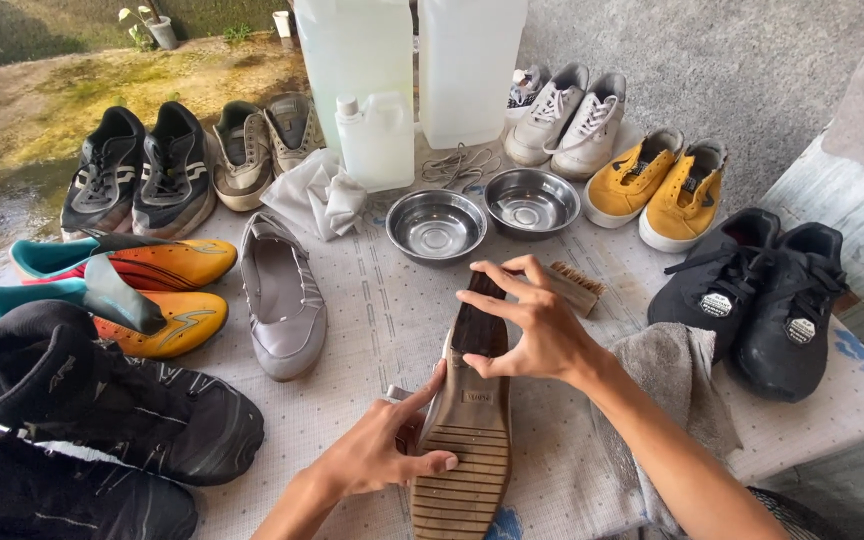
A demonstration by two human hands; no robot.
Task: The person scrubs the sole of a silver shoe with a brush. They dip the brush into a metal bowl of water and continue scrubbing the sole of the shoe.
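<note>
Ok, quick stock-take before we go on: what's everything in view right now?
Upturned shoe: 1, grey ribbed sole, centre front, held by both hands
Grey flat shoe: 1, left of centre
Steel bowls: 2, silver, centre
Brush: 1, wooden, behind the right hand
Yellow sneakers: 2, right rear
Black sneakers: 2, far right
White sneakers: 2, rear
Orange-teal boots: 2, left
Jugs: 3, translucent white, rear
White cloth: 1, by the small jug
Grey towel: 1, under the right forearm
Left hand: on the sole's edge
Right hand: on the heel
</note>
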